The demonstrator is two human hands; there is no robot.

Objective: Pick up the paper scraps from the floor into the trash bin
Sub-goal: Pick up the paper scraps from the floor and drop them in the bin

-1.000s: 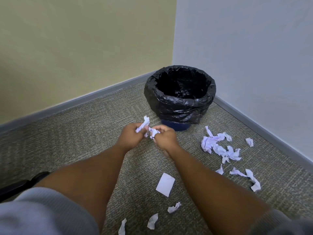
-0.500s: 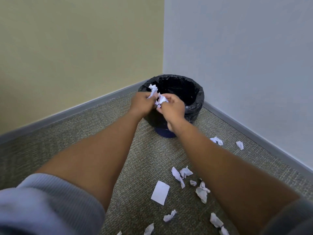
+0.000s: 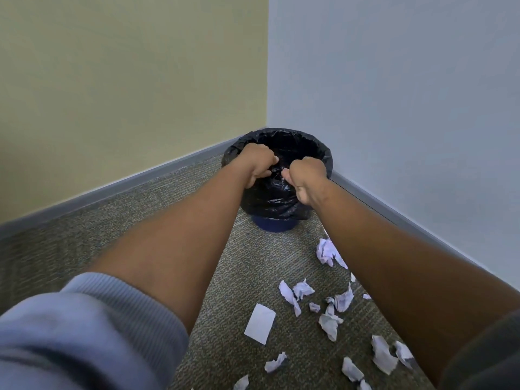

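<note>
The trash bin (image 3: 315,142), dark blue with a black bag liner, stands in the corner of the room. Both my hands reach over its near rim, backs up, fingers curled downward into the opening. My left hand (image 3: 257,161) and my right hand (image 3: 308,175) are close together, thumbs almost touching. No paper shows in either hand; the palms and fingertips are hidden. Crumpled white paper scraps (image 3: 295,294) lie on the carpet to the right of my arms, and one flat white piece (image 3: 260,323) lies between my forearms.
Grey-green carpet (image 3: 140,220) covers the floor. A yellow wall (image 3: 126,80) stands on the left and a pale blue wall (image 3: 394,80) on the right, both with a grey baseboard. More scraps (image 3: 382,357) lie near the bottom right.
Both hands have moved forward from in front of the bin to over its opening. The white scraps that stuck out of my fingers before are no longer visible.
</note>
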